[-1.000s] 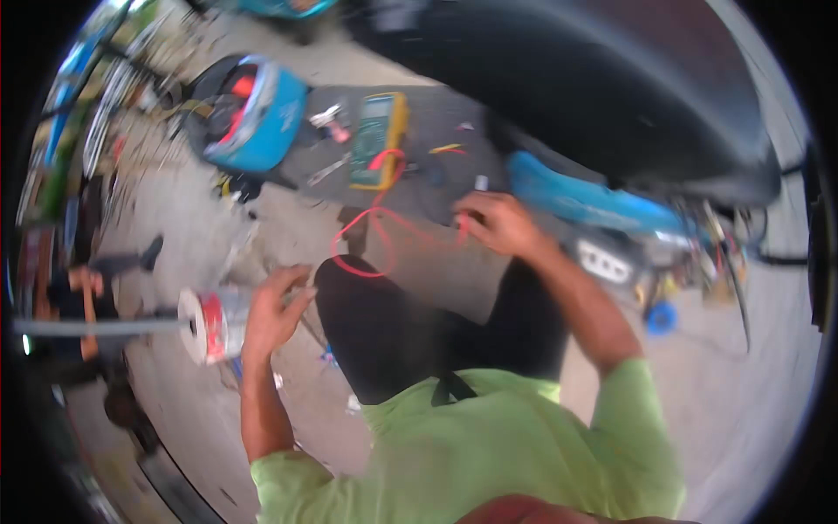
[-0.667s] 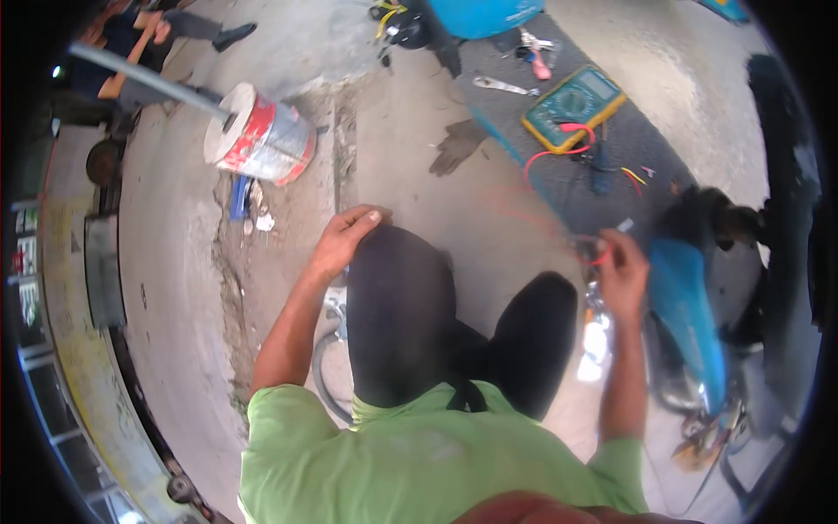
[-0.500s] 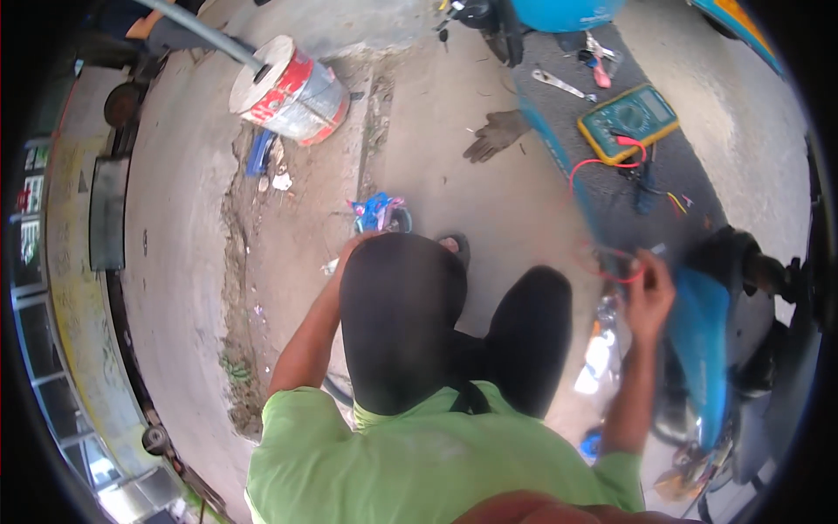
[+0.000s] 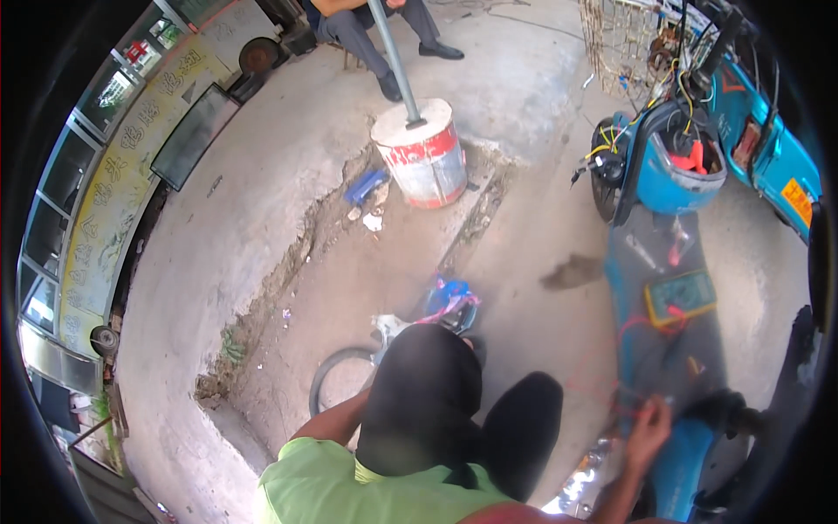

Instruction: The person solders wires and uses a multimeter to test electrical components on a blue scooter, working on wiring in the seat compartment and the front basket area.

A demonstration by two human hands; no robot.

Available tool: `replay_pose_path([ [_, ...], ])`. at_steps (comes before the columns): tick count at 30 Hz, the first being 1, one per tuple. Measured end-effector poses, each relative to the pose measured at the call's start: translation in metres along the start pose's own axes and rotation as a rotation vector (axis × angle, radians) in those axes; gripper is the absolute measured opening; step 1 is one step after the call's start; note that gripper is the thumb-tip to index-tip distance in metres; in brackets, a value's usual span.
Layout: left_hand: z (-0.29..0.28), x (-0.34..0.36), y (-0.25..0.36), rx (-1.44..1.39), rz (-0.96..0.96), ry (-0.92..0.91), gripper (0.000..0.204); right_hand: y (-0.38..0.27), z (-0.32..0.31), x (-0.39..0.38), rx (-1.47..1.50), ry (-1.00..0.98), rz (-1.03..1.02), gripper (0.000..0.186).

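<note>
My right hand [image 4: 648, 426] is closed at the edge of the scooter's dark footboard [image 4: 672, 354], its fingers pinched on a thin red test lead [image 4: 630, 325]. The lead runs in a blurred loop from a green-and-yellow multimeter [image 4: 680, 298] lying on the footboard. My left forearm [image 4: 336, 421] passes behind my raised knee, which hides the left hand. Just beyond that knee lies a blue and pink bundle [image 4: 454, 299], with whitish plastic [image 4: 389, 332] beside it.
A dark glove [image 4: 573, 272] lies on the ground left of the footboard. Ahead stands a red-and-white bucket [image 4: 421, 155] with a grey pole; a seated person [image 4: 375, 39] is behind it. The blue scooter front [image 4: 676, 175] has exposed wires. A tyre [image 4: 327, 380] lies near my left arm.
My view has tilted up and turned left, bringing in the seated person and the scooter's front. My right hand stays beside the footboard with the red lead. My left hand has gone behind the knee.
</note>
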State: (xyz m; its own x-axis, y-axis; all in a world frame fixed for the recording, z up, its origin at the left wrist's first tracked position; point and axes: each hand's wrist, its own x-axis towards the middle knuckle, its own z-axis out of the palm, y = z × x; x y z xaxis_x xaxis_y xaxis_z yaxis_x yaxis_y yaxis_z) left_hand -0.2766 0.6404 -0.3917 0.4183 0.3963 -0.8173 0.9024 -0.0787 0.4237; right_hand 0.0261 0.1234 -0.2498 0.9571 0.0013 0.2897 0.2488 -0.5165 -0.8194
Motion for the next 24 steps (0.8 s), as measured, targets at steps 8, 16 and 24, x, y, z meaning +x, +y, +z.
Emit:
replay_pose_path([
  [8,-0.091,0.0,0.225,0.312,0.737,0.499,0.082,-0.015,-0.001,0.001,0.05,0.04,0.025,0.02],
  [16,-0.085,-0.056,0.465,0.503,1.466,0.85,0.085,-0.029,-0.001,0.01,0.051,0.04,0.004,0.019],
  [24,-0.034,-0.052,0.64,0.313,1.506,0.589,0.082,0.006,-0.003,0.004,0.053,0.058,0.016,0.019],
])
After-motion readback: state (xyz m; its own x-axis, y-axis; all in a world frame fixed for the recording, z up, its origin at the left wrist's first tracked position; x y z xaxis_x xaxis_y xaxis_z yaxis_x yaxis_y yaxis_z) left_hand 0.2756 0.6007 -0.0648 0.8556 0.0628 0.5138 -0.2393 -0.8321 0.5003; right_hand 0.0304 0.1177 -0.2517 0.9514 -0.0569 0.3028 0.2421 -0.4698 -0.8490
